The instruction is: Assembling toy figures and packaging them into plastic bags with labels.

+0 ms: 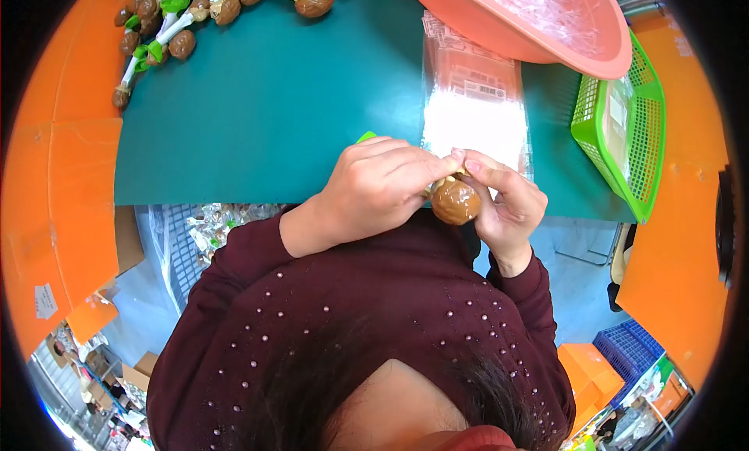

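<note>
Orange panels (78,170) rise along the left edge of my workplace, and a green tabletop (265,92) spreads out on the far side of my body. At its far left lies a loose heap of toy-like pieces (182,44), each with a glossy brown bulb, some showing white stems and green ends. At the far right sits a wide pink basin (499,30) with clear strips (546,10) in it. Flat clear plastic bags (476,115) lie between the basin and me, part of them under its rim. To their right is a green basket (646,131), with a clear packet (618,115) inside.

Near the tabletop's near edge, right of its middle, I hold 1 brown bulb (456,202) between my 2 hands. My left fingers (409,170) are curled in a grip, the thumb pressing at the bulb's tan collar (446,178). My right fingers (503,182) pinch at that same collar, and the bulb rests against them. Just past my left knuckles a green tip (367,137) pokes out; I cannot tell whether it joins this bulb.

Below the tabletop, at the near left, a blue-grey crate (185,252) stands beside a pile of shiny clear-wrapped pieces (222,229). My maroon sleeves (257,244) reach to both wrists.
</note>
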The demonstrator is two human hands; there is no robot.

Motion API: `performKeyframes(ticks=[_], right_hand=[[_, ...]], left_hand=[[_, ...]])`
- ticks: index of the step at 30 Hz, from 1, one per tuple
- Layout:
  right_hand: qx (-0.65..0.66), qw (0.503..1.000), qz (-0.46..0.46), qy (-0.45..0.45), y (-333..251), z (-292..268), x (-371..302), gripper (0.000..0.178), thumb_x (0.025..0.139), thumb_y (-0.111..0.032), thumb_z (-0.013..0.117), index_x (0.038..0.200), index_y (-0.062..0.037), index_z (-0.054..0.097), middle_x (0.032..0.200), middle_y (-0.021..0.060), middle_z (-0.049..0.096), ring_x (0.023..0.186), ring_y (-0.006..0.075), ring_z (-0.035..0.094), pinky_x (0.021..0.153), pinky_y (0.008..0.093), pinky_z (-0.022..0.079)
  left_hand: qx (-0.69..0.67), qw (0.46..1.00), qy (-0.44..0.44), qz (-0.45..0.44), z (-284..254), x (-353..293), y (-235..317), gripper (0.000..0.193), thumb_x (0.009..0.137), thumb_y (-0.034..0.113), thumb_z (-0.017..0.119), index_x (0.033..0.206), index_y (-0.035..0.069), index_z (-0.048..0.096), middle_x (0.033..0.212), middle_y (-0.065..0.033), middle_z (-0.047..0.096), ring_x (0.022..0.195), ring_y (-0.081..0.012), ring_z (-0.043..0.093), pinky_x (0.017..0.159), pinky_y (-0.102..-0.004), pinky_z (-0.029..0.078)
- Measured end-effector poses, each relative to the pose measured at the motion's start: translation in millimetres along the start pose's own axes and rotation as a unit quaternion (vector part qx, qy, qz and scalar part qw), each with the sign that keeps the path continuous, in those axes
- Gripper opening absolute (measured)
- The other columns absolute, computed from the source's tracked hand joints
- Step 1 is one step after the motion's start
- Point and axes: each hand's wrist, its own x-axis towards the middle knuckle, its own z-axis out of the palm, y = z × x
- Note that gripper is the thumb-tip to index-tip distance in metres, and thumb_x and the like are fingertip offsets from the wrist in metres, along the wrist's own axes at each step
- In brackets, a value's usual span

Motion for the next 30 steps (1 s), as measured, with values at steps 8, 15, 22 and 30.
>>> performKeyframes(ticks=[8,15,22,30], right_hand=[[0.184,0.974,0.12,0.049,-1,6,-9,0.014,0.084,0.011,0.064,0.097,0.0069,0.061,0.098,0.0209,0.07,0.088,0.0218,0.07,0.078,0.0301,0.056],[0.078,0.975,0.189,0.087,-9,14,4,0.013,0.089,0.007,0.062,0.102,0.0081,0.058,0.099,0.0168,0.07,0.089,0.0148,0.068,0.08,0.0236,0.053],[0.302,0.912,0.274,0.032,-13,9,15,0.013,0.097,-0.004,0.056,0.105,0.0068,0.056,0.109,0.0202,0.068,0.097,0.0166,0.066,0.086,0.0267,0.052],[0.347,0.9,0.262,0.04,-21,23,9,0.011,0.099,-0.005,0.052,0.104,0.0045,0.053,0.115,0.0222,0.065,0.101,0.0184,0.065,0.089,0.0297,0.051]], left_hand=[[-0.03,0.999,-0.017,-0.022,-3,5,6,0.04,0.061,-0.003,0.075,0.1,0.006,0.071,0.083,-0.006,0.071,0.068,-0.0212,0.067,0.057,-0.0295,0.05],[-0.005,0.995,-0.071,-0.065,-9,19,8,0.05,0.063,0.023,0.083,0.106,0.007,0.064,0.087,-0.0043,0.066,0.08,-0.0225,0.063,0.088,-0.0408,0.042],[0.056,0.994,-0.02,-0.091,-10,20,-2,0.019,0.074,0.018,0.078,0.079,0.008,0.063,0.073,-0.005,0.06,0.07,-0.0235,0.057,0.078,-0.0374,0.041],[0.115,0.99,0.001,-0.081,-19,15,6,0.017,0.072,0.017,0.078,0.076,0.01,0.063,0.068,-0.0027,0.056,0.068,-0.0216,0.051,0.075,-0.0349,0.037]])
